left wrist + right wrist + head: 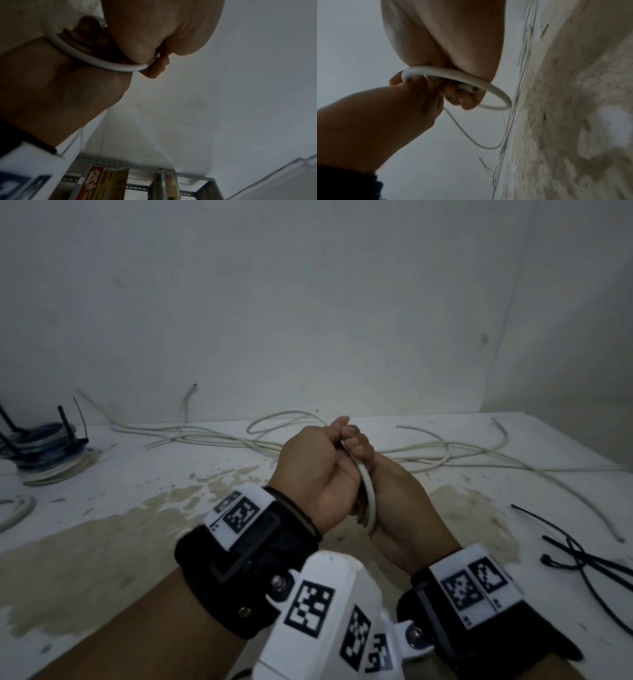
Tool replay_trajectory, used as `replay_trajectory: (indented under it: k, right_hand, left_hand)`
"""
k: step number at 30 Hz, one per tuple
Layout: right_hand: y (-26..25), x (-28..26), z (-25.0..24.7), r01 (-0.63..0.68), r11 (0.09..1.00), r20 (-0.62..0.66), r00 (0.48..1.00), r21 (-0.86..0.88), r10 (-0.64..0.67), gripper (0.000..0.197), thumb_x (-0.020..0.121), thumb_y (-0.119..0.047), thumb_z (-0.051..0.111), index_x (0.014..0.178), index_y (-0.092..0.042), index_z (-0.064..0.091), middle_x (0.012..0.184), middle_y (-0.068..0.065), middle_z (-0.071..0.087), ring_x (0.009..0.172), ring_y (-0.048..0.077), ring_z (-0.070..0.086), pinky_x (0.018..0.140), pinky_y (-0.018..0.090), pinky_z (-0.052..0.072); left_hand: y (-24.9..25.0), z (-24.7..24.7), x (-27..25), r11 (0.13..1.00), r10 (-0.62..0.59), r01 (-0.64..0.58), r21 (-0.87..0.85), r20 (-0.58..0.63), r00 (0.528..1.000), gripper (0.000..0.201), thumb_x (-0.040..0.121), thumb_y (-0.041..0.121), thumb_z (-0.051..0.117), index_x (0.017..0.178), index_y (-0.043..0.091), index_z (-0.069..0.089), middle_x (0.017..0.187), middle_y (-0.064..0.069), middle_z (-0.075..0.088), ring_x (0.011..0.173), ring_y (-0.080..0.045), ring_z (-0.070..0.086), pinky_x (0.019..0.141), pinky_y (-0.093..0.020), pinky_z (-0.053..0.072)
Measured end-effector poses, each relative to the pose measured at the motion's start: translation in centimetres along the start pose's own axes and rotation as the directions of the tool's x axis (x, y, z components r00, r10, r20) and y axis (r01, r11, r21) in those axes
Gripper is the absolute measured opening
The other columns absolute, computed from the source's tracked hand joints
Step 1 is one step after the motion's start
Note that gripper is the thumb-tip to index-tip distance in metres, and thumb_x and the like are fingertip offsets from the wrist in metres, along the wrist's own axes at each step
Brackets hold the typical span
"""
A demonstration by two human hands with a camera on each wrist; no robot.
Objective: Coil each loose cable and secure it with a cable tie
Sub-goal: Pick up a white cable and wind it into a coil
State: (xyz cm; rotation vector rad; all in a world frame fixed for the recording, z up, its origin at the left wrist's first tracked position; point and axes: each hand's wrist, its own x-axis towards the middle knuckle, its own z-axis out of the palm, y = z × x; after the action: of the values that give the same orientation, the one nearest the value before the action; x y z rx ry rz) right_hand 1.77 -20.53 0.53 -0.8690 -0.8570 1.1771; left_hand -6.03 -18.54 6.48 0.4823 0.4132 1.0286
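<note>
1. The left hand and right hand both grip one loop of the thin white round cable, pressed together.
2. Beyond the hands, the slack trails tangled; snagging could spring the stiff loop open.
3. The black plastic cable ties lie right of the right hand; reaching means a one-handed hold.

We take this for a storeroom or back-room work area. A stained white worktop is set against bare, scuffed white walls. Loose white cables sprawl over it, bundled cable coils stand at its left end and black cable ties lie at the right. The left wrist view takes in a slotted-angle metal shelving rack that holds printed cartons.
</note>
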Motion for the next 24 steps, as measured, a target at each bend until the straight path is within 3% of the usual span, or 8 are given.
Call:
replay_trajectory:
  k: [1, 3, 5, 9, 12, 17, 20, 24]
  right_hand:
    - [0.0, -0.1, -0.1, -0.017, 1.0, 0.028, 0.999, -0.012, 0.018, 0.02, 0.083, -0.028, 0.063, 0.083, -0.009, 0.069, 0.079, 0.027, 0.048, 0.081, 0.025, 0.044, 0.068, 0.037, 0.036]
    - [0.0, -0.6, -0.3, -0.055, 0.998, 0.101, 0.993, -0.031, 0.058, 0.032, 0.096, -0.017, 0.048, 0.066, -0.011, 0.059, 0.057, 0.014, 0.045, 0.053, 0.02, 0.039, 0.052, 0.026, 0.033]
    - [-0.2, -1.1, -0.1, -0.074, 0.997, 0.143, 0.987, -0.015, 0.076, 0.031, 0.1, -0.012, 0.037, 0.073, -0.009, 0.052, 0.049, 0.001, 0.043, 0.04, 0.011, 0.032, 0.041, 0.022, 0.027]
    - [-0.4, -1.1, 0.0, -0.112, 0.993, 0.182, 0.978, 0.035, 0.104, 0.024, 0.098, -0.007, 0.032, 0.105, -0.004, 0.055, 0.053, -0.002, 0.046, 0.037, 0.007, 0.029, 0.035, 0.017, 0.026]
    - [-0.5, -1.0, -0.1, -0.127, 0.989, 0.175, 0.978, 0.079, 0.112, 0.026, 0.097, -0.009, 0.035, 0.106, -0.004, 0.058, 0.052, -0.001, 0.044, 0.038, 0.008, 0.03, 0.038, 0.018, 0.023]
    - [-0.5, -0.9, -0.3, -0.073, 0.996, 0.188, 0.98, 0.055, 0.061, 0.027, 0.1, -0.015, 0.033, 0.097, -0.003, 0.057, 0.058, 0.001, 0.047, 0.042, 0.01, 0.036, 0.042, 0.022, 0.028]
    - [-0.3, -1.0, -0.2, -0.03, 1.0, 0.199, 0.98, -0.003, 0.03, 0.025, 0.1, -0.012, 0.035, 0.094, -0.002, 0.058, 0.06, 0.002, 0.055, 0.043, 0.011, 0.042, 0.042, 0.021, 0.034]
    - [-0.4, -0.9, -0.3, 0.007, 0.995, 0.193, 0.981, -0.104, 0.014, 0.027, 0.101, -0.012, 0.035, 0.104, -0.001, 0.059, 0.059, 0.0, 0.055, 0.043, 0.009, 0.038, 0.043, 0.022, 0.03]
  left_hand:
    - [-0.1, 0.0, 0.1, 1.0, 0.023, -0.023, -0.004, -0.012, 1.0, 0.021, 0.097, -0.002, 0.025, 0.099, 0.004, 0.044, 0.061, -0.004, 0.039, 0.044, -0.009, 0.033, 0.039, -0.012, 0.033]
    - [0.2, 0.1, 0.3, 0.998, 0.057, -0.058, -0.011, -0.034, 0.998, 0.019, 0.099, -0.001, 0.026, 0.097, 0.004, 0.045, 0.063, -0.004, 0.038, 0.048, -0.01, 0.033, 0.038, -0.012, 0.035]
    - [0.9, 0.1, 0.6, 0.996, 0.092, -0.092, -0.001, -0.062, 0.994, 0.019, 0.1, 0.0, 0.028, 0.093, 0.003, 0.046, 0.068, -0.006, 0.04, 0.055, -0.011, 0.036, 0.04, -0.014, 0.041]
    - [2.3, -0.6, 1.4, 0.934, 0.234, -0.202, 0.295, -0.076, 0.969, 0.015, 0.099, 0.004, 0.041, 0.089, 0.004, 0.053, 0.077, -0.007, 0.057, 0.066, -0.013, 0.053, 0.057, -0.021, 0.055]
    - [3.1, -1.3, 1.9, 0.829, 0.282, -0.226, 0.512, -0.034, 0.959, 0.012, 0.097, 0.008, 0.048, 0.089, 0.01, 0.058, 0.078, -0.001, 0.067, 0.068, -0.011, 0.057, 0.056, -0.019, 0.052]
    - [4.0, -2.1, 1.9, 0.74, 0.309, -0.269, 0.616, 0.045, 0.95, 0.009, 0.094, 0.004, 0.052, 0.09, 0.006, 0.061, 0.073, -0.005, 0.065, 0.058, -0.01, 0.06, 0.059, -0.018, 0.055]
    - [4.2, -2.4, 1.9, 0.624, 0.36, -0.325, 0.711, 0.108, 0.927, 0.007, 0.092, 0.004, 0.057, 0.091, 0.006, 0.063, 0.074, -0.007, 0.064, 0.058, -0.009, 0.061, 0.06, -0.019, 0.054]
    - [4.4, -2.4, 2.1, 0.483, 0.455, -0.417, 0.77, 0.186, 0.871, 0.007, 0.087, 0.004, 0.064, 0.094, 0.004, 0.066, 0.069, -0.005, 0.068, 0.067, -0.015, 0.066, 0.072, -0.031, 0.059]
